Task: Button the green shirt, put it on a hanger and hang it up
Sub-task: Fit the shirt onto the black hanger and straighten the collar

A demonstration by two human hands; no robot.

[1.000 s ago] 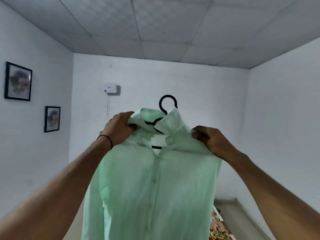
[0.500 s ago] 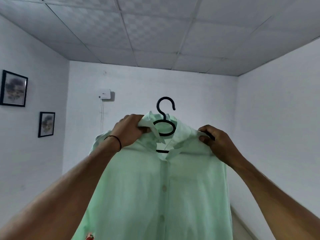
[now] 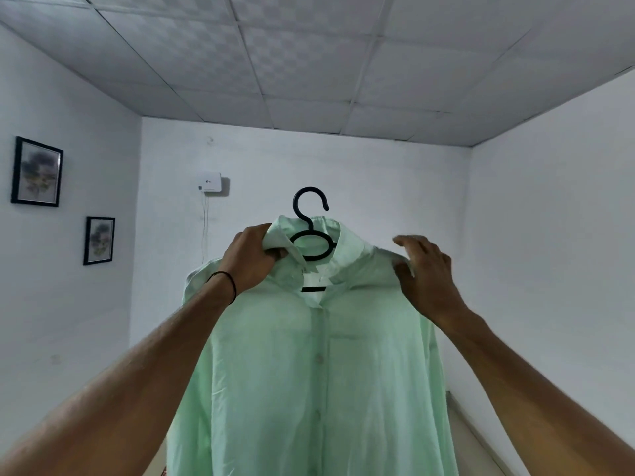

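The pale green shirt (image 3: pixel 309 372) hangs buttoned down its front on a black plastic hanger (image 3: pixel 311 231), held up in the air before me. The hanger's hook rises above the collar; its arms are hidden inside the shirt. My left hand (image 3: pixel 251 259) grips the left side of the collar, fingers curled round the fabric, and holds the shirt up. My right hand (image 3: pixel 424 269) lies at the shirt's right shoulder with fingers spread and loosely bent, thumb against the cloth; it pinches nothing.
White walls and a tiled ceiling surround me. Two framed pictures (image 3: pixel 36 171) (image 3: pixel 99 240) hang on the left wall. A small white box (image 3: pixel 210 182) with a cable sits on the far wall behind the shirt. A strip of floor (image 3: pixel 474 438) shows at lower right.
The view has tilted upward and the shirt is held higher. My right hand has let go of its pinch on the shoulder and now rests there with fingers spread. My left hand keeps its grip.
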